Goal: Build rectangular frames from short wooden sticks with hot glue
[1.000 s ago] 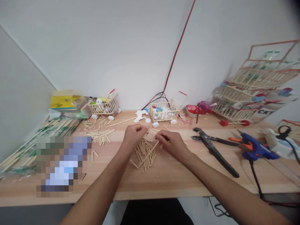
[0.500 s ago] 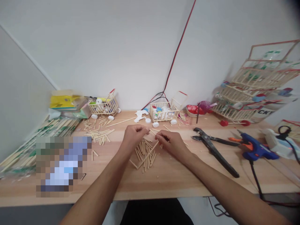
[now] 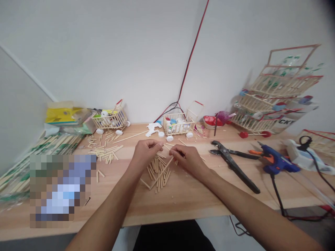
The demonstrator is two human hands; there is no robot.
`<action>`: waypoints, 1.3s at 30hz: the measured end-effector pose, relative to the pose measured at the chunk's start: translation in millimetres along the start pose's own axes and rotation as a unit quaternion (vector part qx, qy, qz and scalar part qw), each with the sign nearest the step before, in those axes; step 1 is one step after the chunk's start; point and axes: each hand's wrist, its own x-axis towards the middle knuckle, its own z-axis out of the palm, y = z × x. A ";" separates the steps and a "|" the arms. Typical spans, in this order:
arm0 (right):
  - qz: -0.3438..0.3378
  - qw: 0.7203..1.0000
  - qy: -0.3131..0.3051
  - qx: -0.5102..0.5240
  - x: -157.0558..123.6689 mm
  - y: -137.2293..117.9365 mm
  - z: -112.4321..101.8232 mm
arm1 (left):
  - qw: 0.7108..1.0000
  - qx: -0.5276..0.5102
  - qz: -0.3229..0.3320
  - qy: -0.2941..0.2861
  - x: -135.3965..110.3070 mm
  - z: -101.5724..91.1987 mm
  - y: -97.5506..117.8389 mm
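Note:
Both of my hands rest over a small pile of short wooden sticks (image 3: 157,170) in the middle of the wooden table (image 3: 188,198). My left hand (image 3: 145,153) is curled, its fingertips pinched on a thin wooden stick near the top of the pile. My right hand (image 3: 187,157) is also curled, its thumb and fingers pinching a stick at the pile's right edge. The fingertips of the two hands nearly meet above the sticks.
Black pliers (image 3: 231,164) and a blue glue gun (image 3: 277,163) lie to the right. Two small stick-built carts (image 3: 178,124) (image 3: 111,118) stand at the back by the wall, larger ones (image 3: 277,101) at right. More loose sticks (image 3: 104,151) and wrapped chopsticks (image 3: 39,153) lie left.
The view has shifted slightly, so everything sits a little further left in the picture. My hands keep the same pinched pose over the stick pile.

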 end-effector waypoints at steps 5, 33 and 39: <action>-0.001 1.000 -0.002 -0.008 0.2 -0.4 0.9 | 1.000 0.005 0.005 0.003 0.6 2.0 -3.8; 0.008 1.000 -0.027 -0.010 -0.1 -6.7 0.7 | 1.000 0.020 0.018 0.011 -3.5 1.6 0.6; 0.006 1.000 -0.009 -0.003 0.4 -2.1 1.0 | 0.999 -0.047 -0.023 0.003 -4.6 0.4 4.1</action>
